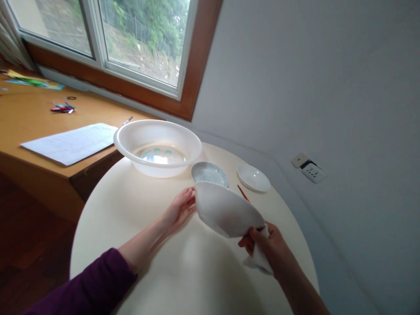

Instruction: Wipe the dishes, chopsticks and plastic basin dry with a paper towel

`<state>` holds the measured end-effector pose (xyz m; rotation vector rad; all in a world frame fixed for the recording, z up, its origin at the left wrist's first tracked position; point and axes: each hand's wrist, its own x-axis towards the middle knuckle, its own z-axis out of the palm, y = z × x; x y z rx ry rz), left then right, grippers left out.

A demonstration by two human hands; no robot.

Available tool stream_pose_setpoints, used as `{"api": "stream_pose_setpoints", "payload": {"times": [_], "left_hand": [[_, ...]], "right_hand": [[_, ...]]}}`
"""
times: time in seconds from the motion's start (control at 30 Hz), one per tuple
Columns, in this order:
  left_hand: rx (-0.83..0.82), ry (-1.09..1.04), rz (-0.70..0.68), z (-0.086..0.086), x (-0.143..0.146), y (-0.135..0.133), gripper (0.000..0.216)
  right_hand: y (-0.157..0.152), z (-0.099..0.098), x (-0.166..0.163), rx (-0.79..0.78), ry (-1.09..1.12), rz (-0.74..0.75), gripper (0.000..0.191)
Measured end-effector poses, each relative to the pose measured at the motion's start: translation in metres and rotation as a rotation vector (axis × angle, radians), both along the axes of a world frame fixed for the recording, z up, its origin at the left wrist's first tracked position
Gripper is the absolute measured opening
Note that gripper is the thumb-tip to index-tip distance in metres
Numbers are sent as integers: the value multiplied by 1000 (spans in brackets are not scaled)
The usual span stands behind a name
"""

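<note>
A white bowl (225, 210) is held tilted above the round cream table (157, 245), its underside toward me. My left hand (179, 210) pinches its left rim. My right hand (267, 247) grips its right rim together with a white cloth (259, 260) that hangs down below the fingers. Just behind the bowl lies a small blue-patterned dish (209, 173).
A large white plastic basin (157, 146) with a blue-patterned plate in water stands at the table's far side. A small white dish (253, 177) and a red stick (243, 192) lie to the right. A wooden desk (29, 118) with papers and pens stands left, under the window.
</note>
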<state>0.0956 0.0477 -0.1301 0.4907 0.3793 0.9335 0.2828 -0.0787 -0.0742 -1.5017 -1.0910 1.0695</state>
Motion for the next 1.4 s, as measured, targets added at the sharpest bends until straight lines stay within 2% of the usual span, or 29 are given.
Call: {"api": "stream_pose_setpoints", "payload": {"times": [0.07, 0.13, 0.2, 0.3, 0.47, 0.57, 0.73, 1.07, 1.4], "left_hand": [[-19, 21, 4, -4, 1, 2, 16], [-80, 48, 7, -8, 1, 5, 13], [-126, 70, -1, -11, 1, 8, 12], [-128, 98, 5, -12, 1, 9, 10], [1, 132, 90, -12, 2, 9, 15], [38, 149, 94, -13, 2, 9, 19], [54, 159, 96, -15, 2, 11, 20], [70, 180, 73, -14, 3, 11, 30], [72, 174, 54, -15, 3, 13, 34]], "right_hand": [[1, 16, 2, 113, -319, 14, 37], [10, 23, 5, 264, -650, 46, 31], [29, 19, 10, 421, -907, 31, 29], [70, -2, 21, 516, -1080, -28, 35], [123, -43, 35, 513, -1080, -101, 38], [136, -58, 34, 500, -1049, -137, 36], [145, -71, 31, 447, -1010, -89, 33], [145, -82, 30, 317, -989, -42, 23], [139, -73, 20, 243, -1244, 51, 27]]}}
